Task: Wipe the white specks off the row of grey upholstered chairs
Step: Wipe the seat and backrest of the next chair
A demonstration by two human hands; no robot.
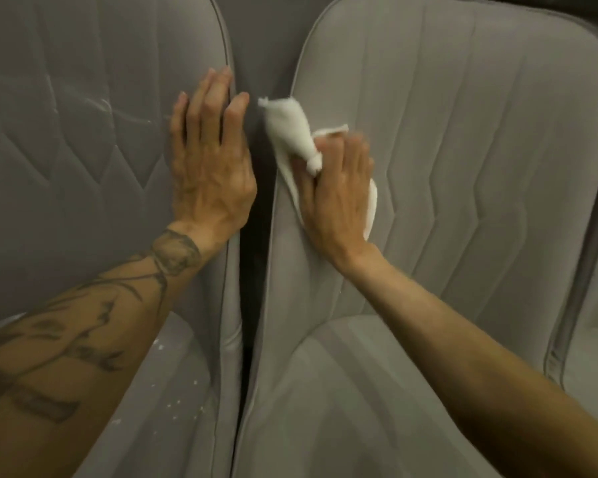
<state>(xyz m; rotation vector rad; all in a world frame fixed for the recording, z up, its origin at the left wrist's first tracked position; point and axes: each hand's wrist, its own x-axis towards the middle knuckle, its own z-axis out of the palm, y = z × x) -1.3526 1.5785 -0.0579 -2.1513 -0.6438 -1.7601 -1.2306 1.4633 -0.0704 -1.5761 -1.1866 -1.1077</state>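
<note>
A: Head view, starting at the left of the frame: the left chair [83, 150] shows pale smears on its backrest in the upper left, and white specks [178, 405] lie scattered on its seat at the lower left, partly under the tattooed forearm.

B: So that chair is not clean yet?

A: I judge not. The left hand [211, 167] lies flat and open on the right edge of that backrest, fingers spread, holding nothing. If that forearm drags across the seat, it could press the specks into the fabric.

B: And the middle?

A: A dark gap [256, 236] runs between the two chairs. Anything swept toward it could drop down there, out of reach.

B: Where is the cloth?

A: The white cloth [290, 132] is at centre frame, on the left edge of the right chair [463, 167]. The right hand [339, 194] presses it to the backrest with the palm down and fingers mostly extended; a bunched end sticks out toward the gap.

B: The risk there?

A: The hand looks blurred, so probably moving. That loose end could flick bits onto the right chair, which looks free of specks from here, or a loaded cloth could smear rather than lift.
</note>
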